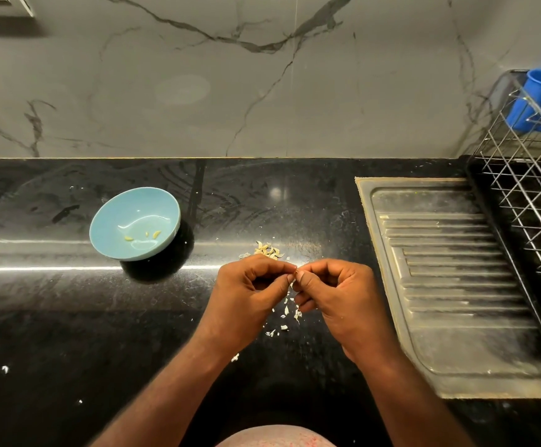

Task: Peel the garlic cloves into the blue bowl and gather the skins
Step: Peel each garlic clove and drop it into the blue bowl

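Note:
A light blue bowl (114,217) stands on the black counter to the left, with three small peeled garlic cloves (143,236) in its bottom. A small heap of unpeeled cloves (267,248) lies just beyond my hands. My left hand (250,291) and my right hand (330,291) meet fingertip to fingertip above the counter, both pinching one small garlic clove (293,275) that is mostly hidden by the fingers. White skin flakes (287,314) lie scattered on the counter under and between my hands.
A steel sink drainboard (450,279) is set into the counter at right. A wire dish rack (530,195) with a blue cup (540,98) stands at the far right. A marble wall backs the counter. Stray skin bits (4,369) dot the counter's front left.

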